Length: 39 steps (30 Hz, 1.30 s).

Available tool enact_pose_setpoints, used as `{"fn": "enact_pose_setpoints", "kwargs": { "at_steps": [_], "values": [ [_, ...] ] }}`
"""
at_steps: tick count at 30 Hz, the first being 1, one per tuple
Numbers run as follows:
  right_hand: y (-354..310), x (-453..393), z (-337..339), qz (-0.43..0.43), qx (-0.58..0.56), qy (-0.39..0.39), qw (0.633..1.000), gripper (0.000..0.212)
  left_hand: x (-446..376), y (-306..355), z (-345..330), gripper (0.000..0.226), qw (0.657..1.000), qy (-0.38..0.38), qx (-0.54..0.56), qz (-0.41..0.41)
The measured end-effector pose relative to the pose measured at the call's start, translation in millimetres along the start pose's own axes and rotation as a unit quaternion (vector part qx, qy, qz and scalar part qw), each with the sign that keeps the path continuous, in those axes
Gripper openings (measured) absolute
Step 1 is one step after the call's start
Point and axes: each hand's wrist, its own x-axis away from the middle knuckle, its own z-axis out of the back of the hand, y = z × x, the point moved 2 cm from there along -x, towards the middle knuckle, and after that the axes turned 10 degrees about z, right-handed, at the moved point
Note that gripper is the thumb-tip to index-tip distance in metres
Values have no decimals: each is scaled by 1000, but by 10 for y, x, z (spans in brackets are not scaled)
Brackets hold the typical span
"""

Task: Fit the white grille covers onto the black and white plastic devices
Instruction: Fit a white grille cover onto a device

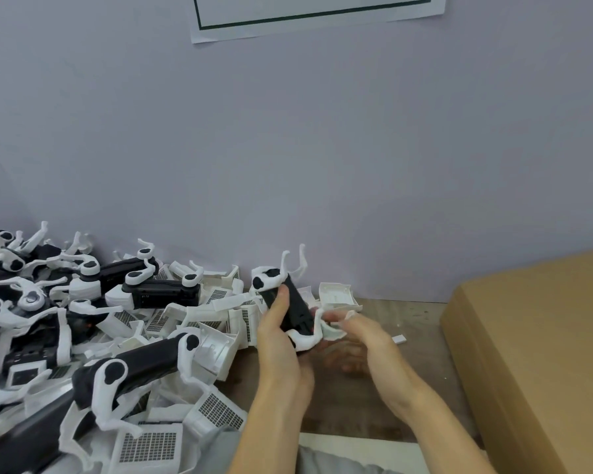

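Note:
My left hand [277, 340] grips a black and white plastic device [290, 302] held upright above the table, its white arms pointing up by the wall. Fingers of my right hand [360, 331] pinch a white grille cover [334, 328] against the device's lower end. A heap of more black and white devices [144, 364] and loose white grille covers [148, 446] fills the table's left side. One more white cover [338, 295] lies just behind my hands.
A large brown cardboard box [534, 354] stands at the right. The wooden table [374, 405] meets a pale wall [288, 148] at the back. A small white scrap [399, 339] lies on the table right of my hands.

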Motion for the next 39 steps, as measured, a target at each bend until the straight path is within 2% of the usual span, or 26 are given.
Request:
{"fn": "enact_pose_setpoints", "kwargs": {
  "at_steps": [3,6,10,11,13,15,16,17,19,22,24,26,29,32,34,37,39],
  "values": [
    [-19,-5,41,11,44,65,997,24,5,18,20,27,1000,-18,10,20],
    [0,-101,155,25,183,161,970,28,-16,15,34,22,1000,-14,-11,2],
    [6,-482,242,34,283,195,939,24,-17,0,10,19,999,5,1,40],
    [10,-586,256,25,319,180,930,26,-19,-6,13,18,999,11,-6,41],
    [58,-756,277,5,410,96,907,32,-29,-7,31,16,999,24,-18,39],
    [130,-843,284,-17,527,-4,850,33,-41,10,47,15,999,22,-16,40],
    [150,-857,293,-17,567,-23,823,29,-54,15,54,13,999,18,-16,34],
    [156,-871,303,-11,581,-16,814,22,-66,19,60,12,999,16,-20,26],
    [124,-882,310,19,544,33,838,12,-92,28,63,10,999,22,-26,11],
    [29,-810,344,40,374,138,916,22,-104,31,58,17,999,27,-23,2],
    [-34,-660,372,30,279,188,941,20,-92,12,58,22,999,32,-24,6],
    [-54,-459,376,15,208,206,956,16,-95,-8,53,24,998,34,-44,9],
    [-5,-116,337,15,144,223,964,13,-128,-45,49,20,995,17,-99,-3],
    [107,145,398,16,108,306,946,15,-149,-80,73,19,983,10,-179,-44],
    [129,164,473,-14,60,355,933,18,-128,-78,70,27,972,17,-222,-72],
    [56,94,494,-52,-77,370,924,24,-75,-95,46,40,950,7,-297,-94],
    [-20,56,449,-50,-100,364,925,26,-58,-113,35,41,929,2,-352,-116]
  ]
}}
